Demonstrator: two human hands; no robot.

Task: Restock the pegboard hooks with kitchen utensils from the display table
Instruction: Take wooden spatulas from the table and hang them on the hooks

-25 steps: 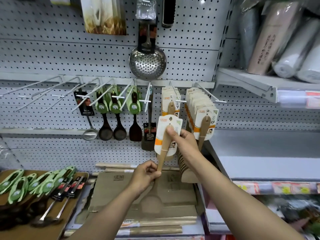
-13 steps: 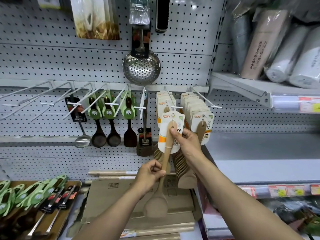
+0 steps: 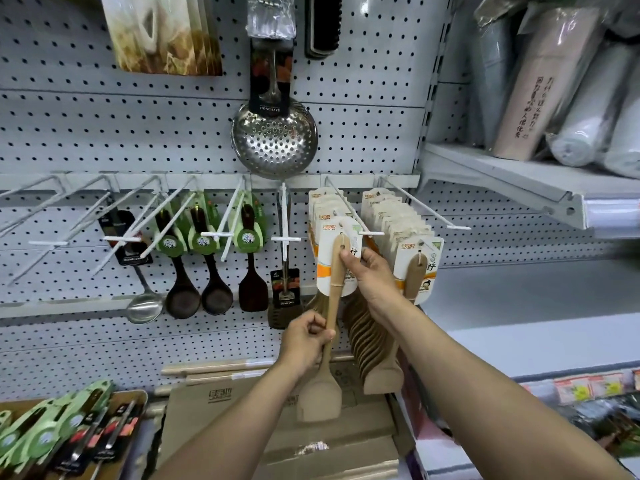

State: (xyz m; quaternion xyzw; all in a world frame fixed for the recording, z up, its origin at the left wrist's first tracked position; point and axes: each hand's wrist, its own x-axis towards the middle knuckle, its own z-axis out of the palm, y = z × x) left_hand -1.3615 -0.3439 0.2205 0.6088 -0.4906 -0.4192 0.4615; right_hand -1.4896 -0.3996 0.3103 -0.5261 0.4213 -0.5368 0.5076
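I hold a wooden spatula (image 3: 320, 398) upright in front of the pegboard. My left hand (image 3: 304, 341) grips its handle low down. My right hand (image 3: 369, 271) pinches the top of the handle and its white-and-orange card (image 3: 338, 261) at the tip of a white peg hook (image 3: 349, 211). That hook carries several carded wooden spatulas behind it. A second hook to the right holds a fuller row of carded wooden spatulas (image 3: 412, 258). Several bare hooks (image 3: 52, 216) stick out at the left.
Dark spoons with green cards (image 3: 204, 265), a steel ladle (image 3: 143, 306) and a slotted turner (image 3: 284, 292) hang to the left. A steel skimmer (image 3: 275, 136) hangs above. Below lie cardboard boxes (image 3: 242, 410) and a tray of packaged utensils (image 3: 52, 434). A shelf with rolled goods (image 3: 540, 81) juts out at right.
Both hands have lifted the wooden spatula upward and brought its card up to the tip of the hook. The view has come closer to the pegboard.
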